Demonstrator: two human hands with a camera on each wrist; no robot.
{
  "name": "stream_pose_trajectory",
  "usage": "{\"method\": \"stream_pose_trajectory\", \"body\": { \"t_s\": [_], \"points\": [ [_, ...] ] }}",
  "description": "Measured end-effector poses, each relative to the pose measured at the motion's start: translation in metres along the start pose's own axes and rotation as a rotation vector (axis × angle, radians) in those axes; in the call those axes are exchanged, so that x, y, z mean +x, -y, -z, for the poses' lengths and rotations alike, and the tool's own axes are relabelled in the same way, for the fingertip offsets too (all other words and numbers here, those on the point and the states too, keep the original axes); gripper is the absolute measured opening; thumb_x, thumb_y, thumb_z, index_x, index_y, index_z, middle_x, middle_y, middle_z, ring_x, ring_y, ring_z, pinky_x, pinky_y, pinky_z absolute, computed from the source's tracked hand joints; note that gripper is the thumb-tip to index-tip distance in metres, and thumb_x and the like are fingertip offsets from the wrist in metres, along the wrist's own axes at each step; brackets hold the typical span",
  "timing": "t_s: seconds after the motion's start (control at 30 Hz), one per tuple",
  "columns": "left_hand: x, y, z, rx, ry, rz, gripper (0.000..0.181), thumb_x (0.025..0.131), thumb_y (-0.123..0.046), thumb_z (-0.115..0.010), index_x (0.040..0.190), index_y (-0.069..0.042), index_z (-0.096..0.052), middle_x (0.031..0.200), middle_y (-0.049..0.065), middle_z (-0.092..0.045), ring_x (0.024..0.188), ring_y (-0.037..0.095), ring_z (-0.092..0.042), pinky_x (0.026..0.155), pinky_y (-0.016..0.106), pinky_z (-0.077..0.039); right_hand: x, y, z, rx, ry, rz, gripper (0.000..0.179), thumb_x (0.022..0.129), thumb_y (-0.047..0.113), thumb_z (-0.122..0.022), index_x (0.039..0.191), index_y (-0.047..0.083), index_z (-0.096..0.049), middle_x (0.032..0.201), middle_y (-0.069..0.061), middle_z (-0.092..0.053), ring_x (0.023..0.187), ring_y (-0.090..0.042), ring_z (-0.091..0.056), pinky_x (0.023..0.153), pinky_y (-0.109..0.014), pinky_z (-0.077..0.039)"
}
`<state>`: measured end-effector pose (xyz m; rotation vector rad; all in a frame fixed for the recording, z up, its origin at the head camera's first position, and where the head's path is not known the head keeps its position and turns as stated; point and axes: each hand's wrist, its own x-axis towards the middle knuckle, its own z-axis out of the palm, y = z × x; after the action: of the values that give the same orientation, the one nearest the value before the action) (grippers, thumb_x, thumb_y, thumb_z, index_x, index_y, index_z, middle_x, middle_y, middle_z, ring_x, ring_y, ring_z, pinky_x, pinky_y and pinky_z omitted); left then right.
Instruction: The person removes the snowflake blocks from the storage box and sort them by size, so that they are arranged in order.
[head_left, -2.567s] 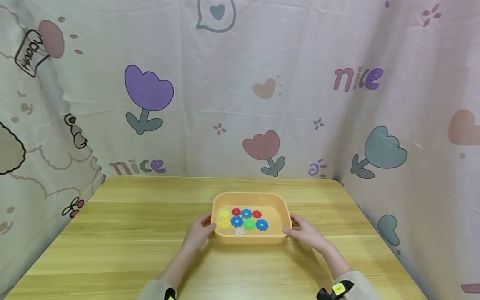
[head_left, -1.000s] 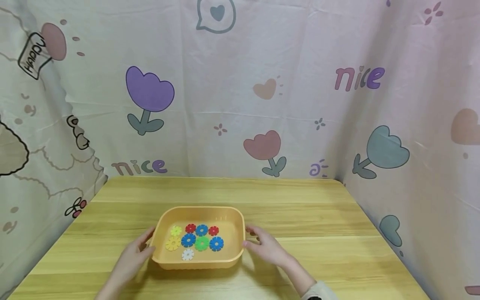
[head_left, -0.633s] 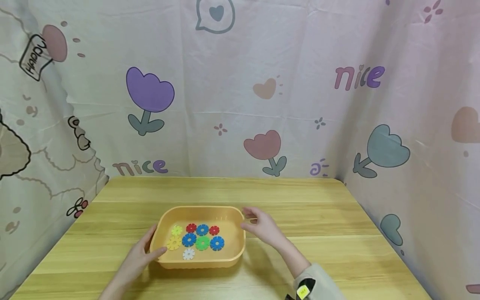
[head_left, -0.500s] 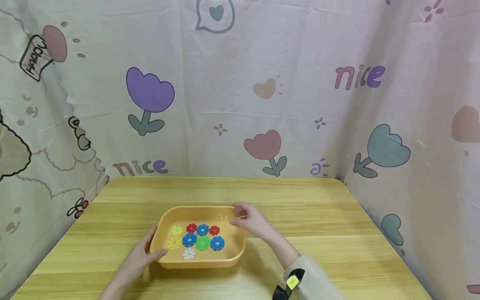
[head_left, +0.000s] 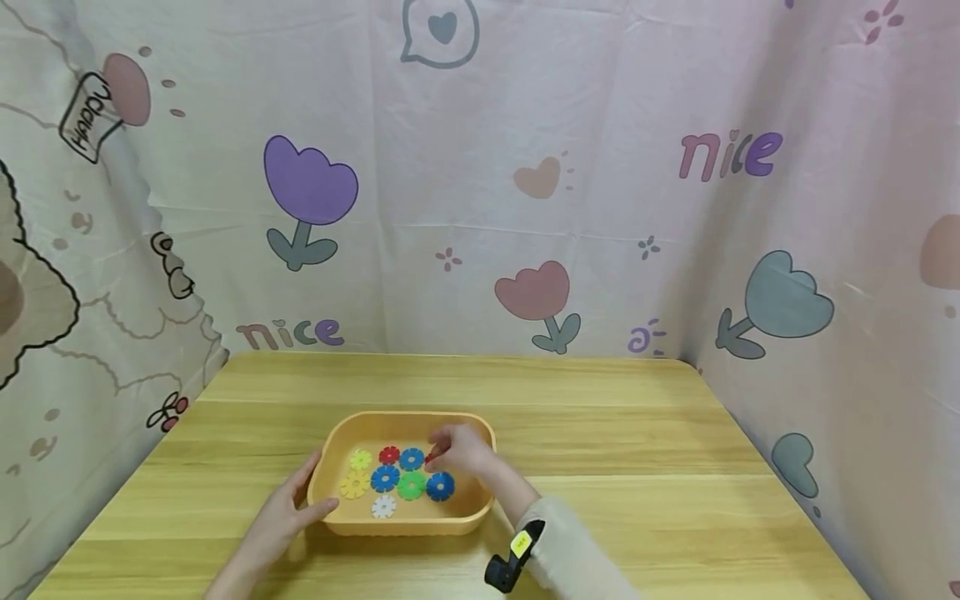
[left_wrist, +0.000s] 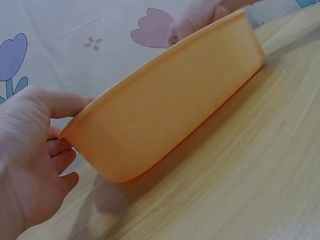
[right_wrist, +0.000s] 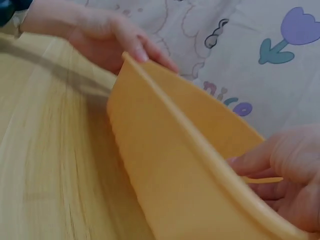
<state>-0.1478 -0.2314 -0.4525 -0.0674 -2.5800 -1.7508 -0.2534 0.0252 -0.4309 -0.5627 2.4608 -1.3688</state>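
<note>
A yellow-orange plastic basin [head_left: 397, 527] stands on the table, several flower-shaped notched discs lying on its floor. My left hand [head_left: 281, 521] grips the basin's left end, thumb over the rim and fingers along the outside, as the left wrist view also shows. Inside the basin is my right hand [head_left: 461, 450], its fingertips down at a small red disc [head_left: 430, 457] that they mostly cover; I cannot tell whether they pinch it. A blue disc [head_left: 440, 487] lies just below these fingers, a green disc [head_left: 412, 485] and another blue disc [head_left: 412, 459] to their left.
Farther left in the basin lie yellow discs [head_left: 355, 484], a second red disc [head_left: 389, 455] and a white disc [head_left: 383, 506]. The wooden table [head_left: 615, 467] extends around the basin. A printed curtain [head_left: 450, 125] hangs behind the table and at both sides.
The basin has moved left and nearer, carried by both hands. Since then my right hand has let go of its right end and reached in to the red disc; my left hand keeps its hold.
</note>
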Motion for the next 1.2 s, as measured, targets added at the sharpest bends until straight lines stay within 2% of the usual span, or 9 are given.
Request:
{"method": "stream_pose_trajectory", "body": {
  "t_s": [0.1, 0.23, 0.33, 0.53, 0.73, 0.87, 0.97, 1.2],
  "points": [
    [0.0, -0.001, 0.0, -0.004, 0.002, 0.011, 0.081, 0.085, -0.011, -0.066, 0.144, 0.009, -0.014, 0.147, 0.032, -0.012, 0.132, 0.044, -0.02, 0.091, 0.015, -0.032, -0.002, -0.004, -0.004, -0.115, -0.001, -0.019, 0.03, 0.069, 0.001, -0.079, 0.095, -0.001, -0.064, 0.077, -0.002, -0.06, 0.069, -0.011, -0.053, 0.063, -0.023, -0.048],
    [-0.001, -0.003, -0.002, 0.003, -0.001, -0.002, 0.081, 0.085, -0.011, -0.066, 0.144, 0.01, -0.014, 0.147, 0.033, -0.012, 0.132, 0.045, -0.02, 0.091, 0.016, -0.032, -0.006, -0.005, -0.007, -0.274, 0.008, -0.04, 0.028, 0.066, 0.006, -0.082, 0.085, 0.005, -0.062, 0.073, 0.002, -0.054, 0.067, -0.012, -0.049, 0.06, -0.023, -0.045],
    [0.0, -0.004, -0.002, 0.006, -0.001, -0.013, 0.08, 0.085, -0.011, -0.066, 0.143, 0.01, -0.015, 0.147, 0.033, -0.013, 0.132, 0.046, -0.02, 0.092, 0.017, -0.031, -0.009, -0.005, -0.007, -0.324, 0.03, -0.072, 0.03, 0.065, 0.007, -0.083, 0.084, 0.006, -0.06, 0.074, 0.003, -0.053, 0.067, -0.012, -0.049, 0.059, -0.023, -0.045],
    [-0.001, -0.002, -0.003, 0.026, 0.006, 0.004, 0.08, 0.086, -0.012, -0.065, 0.144, 0.009, -0.014, 0.147, 0.032, -0.014, 0.132, 0.045, -0.02, 0.094, 0.02, -0.031, -0.011, -0.007, -0.009, -0.437, 0.048, -0.042, 0.034, 0.061, 0.011, -0.087, 0.078, 0.006, -0.058, 0.07, 0.004, -0.05, 0.064, -0.011, -0.044, 0.057, -0.02, -0.041],
    [-0.003, -0.001, -0.001, 0.036, 0.009, 0.011, 0.079, 0.087, -0.012, -0.064, 0.144, 0.009, -0.013, 0.147, 0.032, -0.015, 0.132, 0.044, -0.022, 0.096, 0.022, -0.03, -0.012, -0.007, -0.012, -0.477, 0.064, -0.005, 0.033, 0.062, 0.014, -0.086, 0.075, 0.008, -0.056, 0.067, 0.005, -0.048, 0.061, -0.01, -0.042, 0.053, -0.019, -0.038],
    [-0.003, 0.0, -0.001, 0.029, 0.007, 0.013, 0.08, 0.087, -0.013, -0.064, 0.144, 0.008, -0.013, 0.147, 0.032, -0.014, 0.132, 0.044, -0.021, 0.094, 0.015, -0.029, -0.01, -0.006, -0.013, -0.491, 0.063, 0.018, 0.034, 0.064, 0.014, -0.086, 0.075, 0.01, -0.054, 0.067, 0.005, -0.047, 0.062, -0.009, -0.042, 0.054, -0.019, -0.037],
    [-0.002, 0.0, -0.001, 0.007, -0.003, 0.0, 0.079, 0.086, -0.013, -0.064, 0.144, 0.009, -0.014, 0.147, 0.032, -0.015, 0.132, 0.044, -0.021, 0.091, 0.009, -0.028, -0.008, -0.006, -0.013, -0.449, 0.048, 0.023, 0.028, 0.067, 0.01, -0.083, 0.076, 0.011, -0.057, 0.068, 0.006, -0.049, 0.063, -0.009, -0.044, 0.056, -0.019, -0.039],
    [-0.002, 0.002, -0.001, -0.011, 0.002, 0.008, 0.077, 0.087, -0.014, -0.064, 0.144, 0.008, -0.016, 0.146, 0.032, -0.017, 0.13, 0.043, -0.024, 0.087, 0.008, -0.033, -0.003, -0.008, -0.012, -0.327, 0.02, 0.053, 0.015, 0.074, 0.005, -0.076, 0.076, 0.01, -0.063, 0.069, 0.007, -0.054, 0.062, -0.007, -0.047, 0.055, -0.019, -0.043]
  ]
}}
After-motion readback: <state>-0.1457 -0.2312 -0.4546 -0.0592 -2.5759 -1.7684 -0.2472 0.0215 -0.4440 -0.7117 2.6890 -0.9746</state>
